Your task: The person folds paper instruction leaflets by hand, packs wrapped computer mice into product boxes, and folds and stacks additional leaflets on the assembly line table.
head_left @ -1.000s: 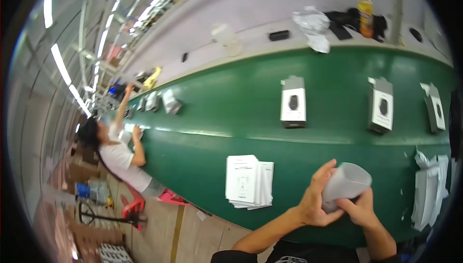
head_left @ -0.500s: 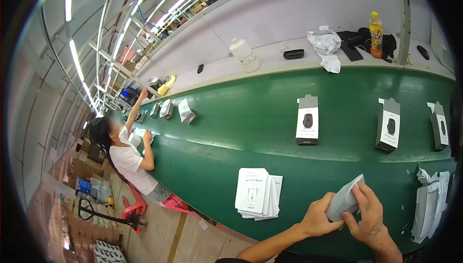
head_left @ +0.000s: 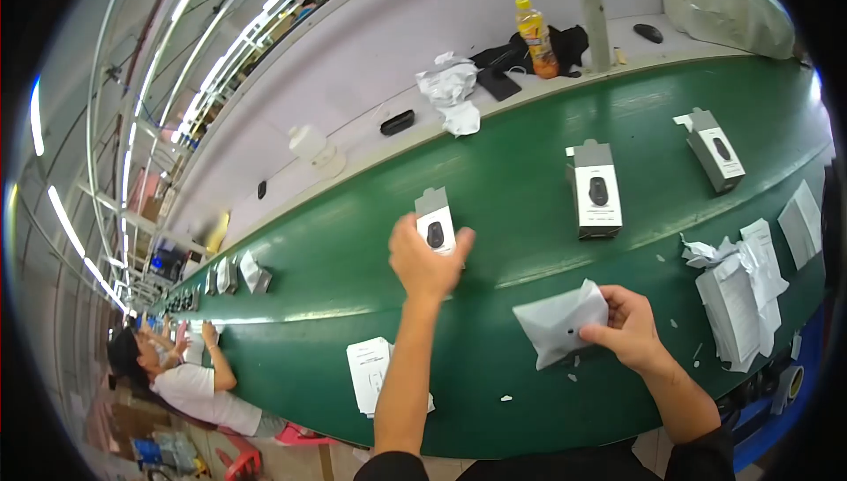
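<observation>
My left hand (head_left: 430, 260) reaches over the leftmost of three near boxes, a grey and white box (head_left: 436, 221) with a mouse picture, its thumb and fingers spread around the sides. Whether the fingers press on the box is hard to tell. In my right hand (head_left: 625, 329) is a pale grey pouch (head_left: 561, 322), pinched at its right edge, with a small dark spot near the thumb. A stack of printed white leaflets (head_left: 368, 373) lies partly behind my left forearm.
Two more boxes, one upright (head_left: 597, 191) and one farther right (head_left: 716, 152), stand on the green table (head_left: 494, 428). White packets (head_left: 737, 304) lie at right. A bottle (head_left: 536, 40) and crumpled wrap (head_left: 448, 88) are on the shelf. A co-worker (head_left: 194, 384) sits at left.
My left hand has let go of the pouch and moved up-left to the box. My right hand still holds the pouch, now flatter. The view has turned to the right.
</observation>
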A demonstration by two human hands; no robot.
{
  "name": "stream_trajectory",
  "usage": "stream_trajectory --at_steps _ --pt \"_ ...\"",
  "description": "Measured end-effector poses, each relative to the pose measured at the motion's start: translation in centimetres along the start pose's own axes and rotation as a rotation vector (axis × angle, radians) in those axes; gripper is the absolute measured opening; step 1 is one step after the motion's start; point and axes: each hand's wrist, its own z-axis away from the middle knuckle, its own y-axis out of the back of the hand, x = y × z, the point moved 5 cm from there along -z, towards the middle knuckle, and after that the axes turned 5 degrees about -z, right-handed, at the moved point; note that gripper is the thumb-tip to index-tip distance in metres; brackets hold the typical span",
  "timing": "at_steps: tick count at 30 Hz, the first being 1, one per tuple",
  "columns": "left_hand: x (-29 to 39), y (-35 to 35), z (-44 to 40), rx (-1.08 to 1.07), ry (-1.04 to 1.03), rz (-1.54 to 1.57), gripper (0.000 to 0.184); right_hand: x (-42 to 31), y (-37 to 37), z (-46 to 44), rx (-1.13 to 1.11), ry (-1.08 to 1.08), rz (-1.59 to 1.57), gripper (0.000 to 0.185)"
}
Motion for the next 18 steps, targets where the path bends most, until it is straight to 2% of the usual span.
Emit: stream_trajectory --at_steps 1,2,4,5,7,9,12,14,15,18 --pt "-2.0 -1.9 -1.1 0.246 0.0 -0.309 0.072 -0.3 0.5 -0.1 0.039 0.01 -0.074 0.051" --pt "-3.2 -2.5 -2.1 0.26 -0.011 -0.295 0.072 -0.9 0.4 -0.1 0.045 0.032 -0.072 0.051" --pt "-5.9 -6.1 -2.7 -0.533 0.419 0.191 0.081 -1.7 1.1 -0.2 0.106 0.128 -0.137 0.049" --pt "-5.7 -5.5 -2.6 -0.537 0.402 0.177 0.081 -1.7 1.1 -0.2 0.141 0.166 -0.182 0.048" --pt "-2.7 -4.6 -0.4 -0.47 0.181 0.407 0.092 -3.5 1.8 -0.8 0.196 0.276 -0.211 0.048" --pt "-0.2 -2.2 3.2 -0.309 -0.009 0.665 0.097 -6.0 2.1 -1.4 0.285 0.343 -0.147 0.05" --pt "4.4 2.9 7.2 -0.288 -0.045 0.889 0.1 -8.6 0.2 -1.6 0.254 0.404 -0.151 0.055" --pt "6.8 6.0 9.5 -0.158 -0.509 0.504 0.1 -10.3 -2.7 -1.0 0.058 0.714 0.214 0.056" --pt "6.3 5.9 10.5 -0.153 -0.489 0.502 0.1 -10.5 -3.6 -0.8 0.042 0.703 0.22 0.056" --pt "5.5 4.6 13.3 -0.169 -0.503 0.727 0.099 -12.1 -7.5 2.6 -0.173 1.177 0.768 0.06"
